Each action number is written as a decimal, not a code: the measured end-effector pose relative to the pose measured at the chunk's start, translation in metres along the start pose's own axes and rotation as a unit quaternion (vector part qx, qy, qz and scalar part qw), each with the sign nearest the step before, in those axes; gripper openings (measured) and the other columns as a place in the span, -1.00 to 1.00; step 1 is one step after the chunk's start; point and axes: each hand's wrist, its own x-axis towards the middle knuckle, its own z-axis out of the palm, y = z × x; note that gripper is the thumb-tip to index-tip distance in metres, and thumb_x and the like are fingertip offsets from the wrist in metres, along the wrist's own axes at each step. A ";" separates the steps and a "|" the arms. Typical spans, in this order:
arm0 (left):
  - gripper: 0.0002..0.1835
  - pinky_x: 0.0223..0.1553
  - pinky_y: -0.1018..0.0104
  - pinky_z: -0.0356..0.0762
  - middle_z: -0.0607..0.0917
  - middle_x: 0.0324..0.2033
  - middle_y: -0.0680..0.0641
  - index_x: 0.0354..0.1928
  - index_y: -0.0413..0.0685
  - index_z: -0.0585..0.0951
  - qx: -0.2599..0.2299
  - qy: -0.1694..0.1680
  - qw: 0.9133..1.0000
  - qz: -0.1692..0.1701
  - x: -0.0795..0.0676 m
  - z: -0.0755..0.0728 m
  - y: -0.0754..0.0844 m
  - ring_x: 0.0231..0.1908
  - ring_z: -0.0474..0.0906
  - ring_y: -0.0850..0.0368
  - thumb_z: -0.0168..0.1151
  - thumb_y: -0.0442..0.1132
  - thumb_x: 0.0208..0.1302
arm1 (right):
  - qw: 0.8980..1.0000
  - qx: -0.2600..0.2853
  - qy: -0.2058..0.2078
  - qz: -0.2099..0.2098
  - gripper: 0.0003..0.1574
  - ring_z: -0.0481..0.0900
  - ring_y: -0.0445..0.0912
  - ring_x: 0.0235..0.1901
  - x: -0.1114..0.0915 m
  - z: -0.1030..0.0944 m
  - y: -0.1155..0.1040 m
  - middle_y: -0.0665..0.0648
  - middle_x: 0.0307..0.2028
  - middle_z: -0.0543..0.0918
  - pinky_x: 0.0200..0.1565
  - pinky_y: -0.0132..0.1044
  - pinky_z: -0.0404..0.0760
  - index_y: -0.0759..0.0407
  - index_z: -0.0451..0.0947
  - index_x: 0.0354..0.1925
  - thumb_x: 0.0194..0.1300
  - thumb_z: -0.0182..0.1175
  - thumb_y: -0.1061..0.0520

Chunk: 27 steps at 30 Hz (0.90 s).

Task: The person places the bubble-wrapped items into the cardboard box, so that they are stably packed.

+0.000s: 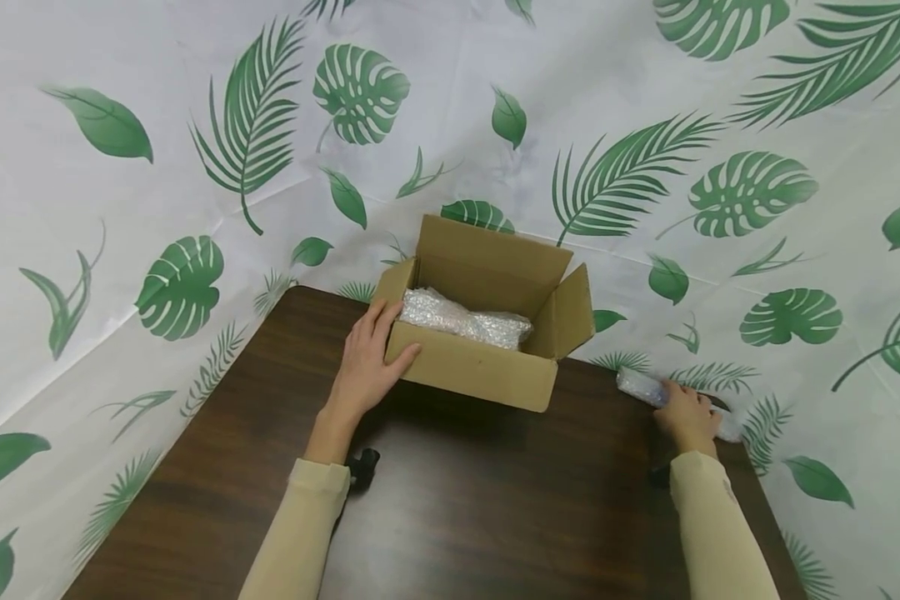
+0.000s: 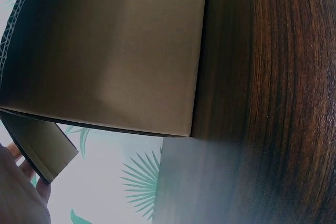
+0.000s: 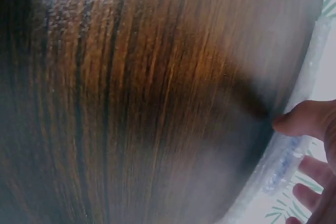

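Observation:
An open cardboard box stands toward the back of the table with its flaps up. Inside it lies a bubble-wrapped bundle. My left hand holds the box's left front corner, thumb on the front wall and fingers at the left flap. At the table's right back edge, my right hand grips a long bubble-wrapped package around its middle. The right wrist view has the thumb on the table side of this package and the fingers on its far side.
The dark wooden table reaches to a white curtain printed with green leaves, close behind the box and along the right edge. A small black object shows beside the left wrist.

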 end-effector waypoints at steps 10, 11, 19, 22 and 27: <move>-0.16 0.61 -0.32 0.07 0.17 0.67 -0.18 0.69 0.21 0.22 0.003 -0.001 1.000 0.007 0.000 0.003 0.004 0.63 0.12 -0.27 0.26 0.24 0.50 | 1.000 -0.016 0.026 -0.006 -0.25 0.31 0.58 0.33 -0.005 -0.003 0.011 0.64 0.35 0.43 0.31 0.61 0.01 0.42 0.32 0.33 0.31 0.28 0.10; -0.16 0.61 -0.32 0.07 0.17 0.67 -0.18 0.69 0.21 0.22 0.003 -0.001 1.000 0.008 0.000 0.003 0.004 0.63 0.12 -0.27 0.26 0.24 0.50 | 1.000 -0.015 0.025 -0.006 -0.24 0.32 0.58 0.32 -0.006 -0.003 0.011 0.64 0.34 0.44 0.31 0.61 0.00 0.43 0.33 0.32 0.30 0.30 0.08; -0.16 0.59 -0.36 0.07 0.17 0.66 -0.19 0.69 0.21 0.22 -0.003 -0.001 1.000 0.007 -0.001 0.002 0.006 0.62 0.13 -0.29 0.27 0.23 0.50 | 0.999 0.007 0.029 -0.023 -0.17 0.45 0.59 0.26 -0.007 -0.005 0.008 0.58 0.34 0.50 0.22 0.64 0.14 0.40 0.37 0.36 0.36 0.38 -0.05; -0.16 0.59 -0.38 0.07 0.17 0.66 -0.19 0.69 0.23 0.22 -0.003 -0.001 1.000 0.005 -0.001 0.002 0.005 0.62 0.13 -0.28 0.26 0.23 0.51 | 0.998 0.016 0.042 -0.036 -0.18 0.54 0.55 0.18 -0.008 -0.010 0.000 0.57 0.27 0.56 0.08 0.58 0.34 0.37 0.37 0.34 0.38 0.37 -0.11; -0.17 0.59 -0.39 0.05 0.16 0.67 -0.18 0.69 0.25 0.21 -0.005 -0.003 1.000 -0.003 -0.002 -0.001 0.005 0.63 0.11 -0.27 0.25 0.24 0.51 | 0.993 0.022 0.097 -0.068 -0.23 0.65 0.46 0.00 -0.015 -0.026 -0.026 0.54 0.13 0.65 -0.17 0.41 0.54 0.27 0.43 0.32 0.37 0.37 -0.15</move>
